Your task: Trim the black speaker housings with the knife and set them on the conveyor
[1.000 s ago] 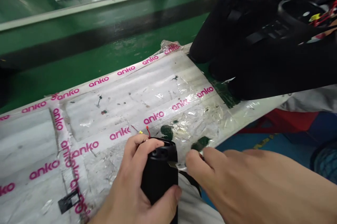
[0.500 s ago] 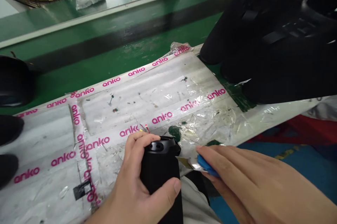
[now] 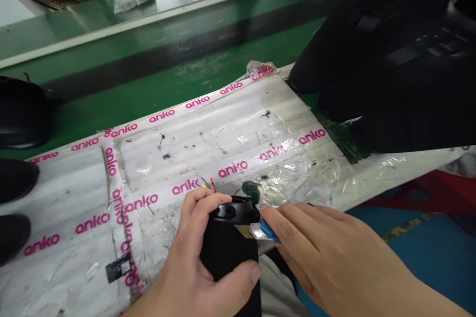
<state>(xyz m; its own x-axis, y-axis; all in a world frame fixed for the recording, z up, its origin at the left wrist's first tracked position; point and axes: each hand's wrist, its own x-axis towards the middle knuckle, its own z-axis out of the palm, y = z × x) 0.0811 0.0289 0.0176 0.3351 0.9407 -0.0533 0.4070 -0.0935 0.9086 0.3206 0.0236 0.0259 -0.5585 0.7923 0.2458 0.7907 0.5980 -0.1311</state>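
Note:
My left hand [image 3: 206,257] is wrapped around a black cylindrical speaker housing [image 3: 226,242], its fingers at the top rim and its thumb along the side. The housing has a fabric-like body and a glossy plastic top ring; red and yellow wire ends show just behind my fingers. In my right hand [image 3: 316,252] is a blue utility knife [image 3: 268,230], gripped near its metal nose. Its blade points left and lies over the housing's side, just below the top ring. I cannot tell whether the blade touches the fabric. My palm hides most of the knife's handle.
Several tall black housings [image 3: 375,69] with wires stand at the right. More black housings [image 3: 18,113] sit at the left edge. The white sheet [image 3: 193,143] with pink-printed tape covers the green bench [image 3: 156,79]. A small black piece [image 3: 118,268] lies at lower left.
My right hand has moved left with the utility knife, bringing the blade from beside the speaker housing to across its side below the ring. My left hand keeps its hold.

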